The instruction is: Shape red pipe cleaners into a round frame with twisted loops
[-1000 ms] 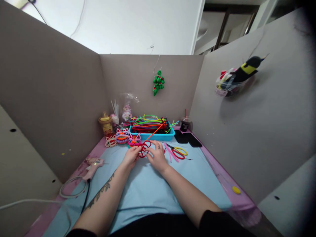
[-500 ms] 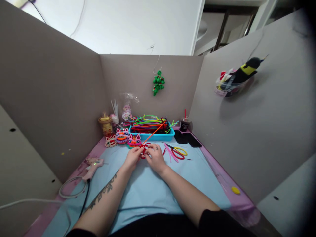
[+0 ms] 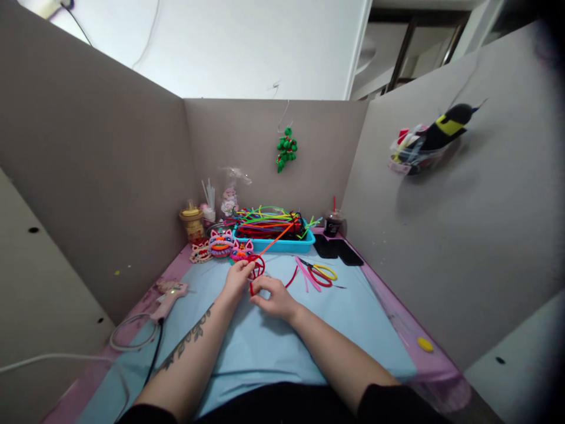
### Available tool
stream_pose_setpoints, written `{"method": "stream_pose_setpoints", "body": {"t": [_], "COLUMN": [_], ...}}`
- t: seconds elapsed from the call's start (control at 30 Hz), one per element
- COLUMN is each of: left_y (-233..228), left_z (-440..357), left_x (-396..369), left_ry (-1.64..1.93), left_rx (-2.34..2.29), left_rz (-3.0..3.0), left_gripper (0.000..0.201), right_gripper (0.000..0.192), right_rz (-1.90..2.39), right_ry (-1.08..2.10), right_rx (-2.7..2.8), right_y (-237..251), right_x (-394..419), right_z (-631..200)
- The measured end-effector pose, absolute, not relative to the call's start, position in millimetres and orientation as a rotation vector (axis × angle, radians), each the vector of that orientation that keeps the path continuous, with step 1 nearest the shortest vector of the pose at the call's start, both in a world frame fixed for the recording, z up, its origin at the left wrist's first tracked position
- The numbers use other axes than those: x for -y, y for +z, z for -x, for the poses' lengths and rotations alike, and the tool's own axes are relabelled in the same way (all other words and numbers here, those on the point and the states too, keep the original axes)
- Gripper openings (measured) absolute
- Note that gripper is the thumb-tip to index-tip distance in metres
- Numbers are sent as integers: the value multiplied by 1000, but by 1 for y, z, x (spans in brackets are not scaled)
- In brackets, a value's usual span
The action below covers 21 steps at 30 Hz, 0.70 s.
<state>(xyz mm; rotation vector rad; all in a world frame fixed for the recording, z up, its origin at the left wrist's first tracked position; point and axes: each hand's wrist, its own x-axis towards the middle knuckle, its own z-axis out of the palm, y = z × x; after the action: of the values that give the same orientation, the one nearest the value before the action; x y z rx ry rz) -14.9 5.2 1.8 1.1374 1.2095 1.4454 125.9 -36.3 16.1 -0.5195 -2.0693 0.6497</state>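
Observation:
My left hand is closed, pinching a red pipe-cleaner frame by its left side. The frame is rounded, with thin crossing strands and gaps between them. Just below it, my right hand has its fingers curled, with the fingertips at a short red strand that hangs from the frame. The exact grip there is small and partly hidden. An orange pipe cleaner slants up behind the frame toward the blue tray of coloured pipe cleaners.
Right of my hands lie pink strips, a loose red piece and scissors. Colourful pipe-cleaner animal heads sit behind on the left. A pink glue gun with its cable lies left. Two black phones and a drink cup stand back right.
My right hand has drawn down and away from the frame, toward me. The red frame now shows more fully and is turned more upright in my left hand.

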Motion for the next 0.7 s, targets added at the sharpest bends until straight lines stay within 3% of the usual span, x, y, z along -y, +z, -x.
{"method": "stream_pose_setpoints", "body": {"t": [0.17, 0.37, 0.7], "left_y": [7, 10, 4], "left_z": [11, 9, 9], "left_x": [-1, 3, 2], "left_ry": [1392, 1337, 1288], "left_rx": [-1199, -1175, -1051], "left_rz": [-1187, -1157, -1103], "left_gripper": [35, 35, 35], "right_gripper": [30, 9, 12], "right_rz": [539, 956, 957], "right_ry": [612, 406, 339], "right_rx": [1924, 1693, 1686], "right_y": [9, 4, 5], "right_x": [19, 6, 7], "right_z": [-132, -133, -134]}}
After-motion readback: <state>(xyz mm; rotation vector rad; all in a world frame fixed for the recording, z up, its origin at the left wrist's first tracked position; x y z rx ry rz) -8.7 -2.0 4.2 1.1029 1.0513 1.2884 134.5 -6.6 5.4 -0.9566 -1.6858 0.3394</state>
